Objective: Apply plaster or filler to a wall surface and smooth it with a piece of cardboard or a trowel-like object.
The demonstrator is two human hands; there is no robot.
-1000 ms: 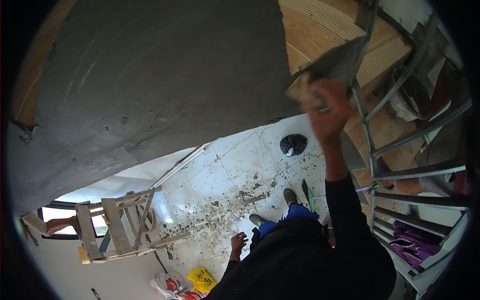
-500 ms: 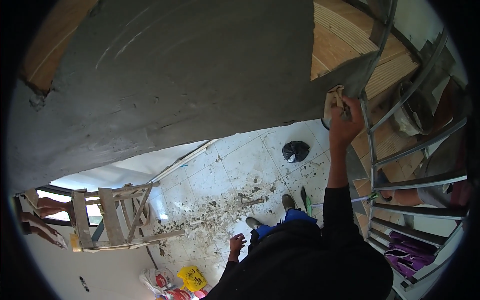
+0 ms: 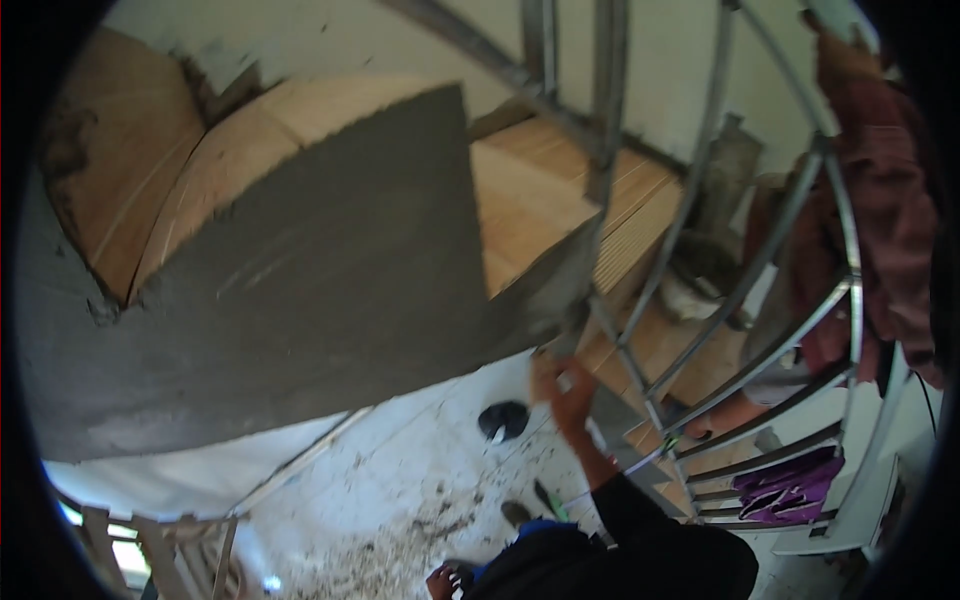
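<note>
A crumpled tan piece of cloth-like or paper-like material (image 3: 543,376) is held in my right hand (image 3: 570,397), whose fingers are closed round it. The hand is just below the lower edge of a grey plastered stair side (image 3: 340,260), near the railing; blur hides whether the piece touches the plaster. The plaster face is smooth, with a few pale scratches, under tan tiled steps (image 3: 535,215). My left hand (image 3: 441,582) hangs low over the floor by my body. It looks empty, with the fingers apart, though partly smeared.
A metal railing (image 3: 640,385) curves along the right, with purple cloth (image 3: 790,487) over its bars. Behind it are a person in maroon (image 3: 880,190) and a bucket (image 3: 698,285) on a step. A black bag (image 3: 503,421) lies on the debris-spotted floor; a wooden trestle (image 3: 165,550) stands lower left.
The view has swung up and to the right, bringing in more steps, railing and the person in maroon. My right hand has come down off the plaster face to its lower edge, still holding the tan piece.
</note>
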